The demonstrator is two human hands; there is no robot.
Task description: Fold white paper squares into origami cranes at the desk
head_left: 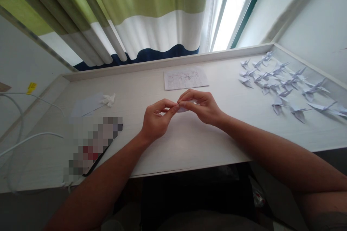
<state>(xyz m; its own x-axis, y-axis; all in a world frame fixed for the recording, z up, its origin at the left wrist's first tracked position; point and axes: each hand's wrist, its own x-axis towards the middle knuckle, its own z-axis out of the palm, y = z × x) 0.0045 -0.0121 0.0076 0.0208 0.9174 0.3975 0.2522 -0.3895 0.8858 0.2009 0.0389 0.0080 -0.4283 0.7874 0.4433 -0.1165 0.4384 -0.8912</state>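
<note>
Over the middle of the white desk (173, 151), my left hand (157, 119) and my right hand (203, 106) meet at the fingertips. Both pinch a small piece of folded white paper (182, 109), mostly hidden behind the fingers. Its exact shape cannot be made out. Several folded white paper cranes (287, 79) stand in loose rows to the right of my right hand. Just beyond my hands lies a printed sheet or booklet (185, 78) with a table on it.
Left of my hands lies a pixelated phone-like object (94, 148) beside white cables (32, 139). Behind it are flat paper sheets (86, 104) and a crumpled tissue (108, 100). A raised rim (168, 60) edges the desk's back, below a green and white curtain (162, 14).
</note>
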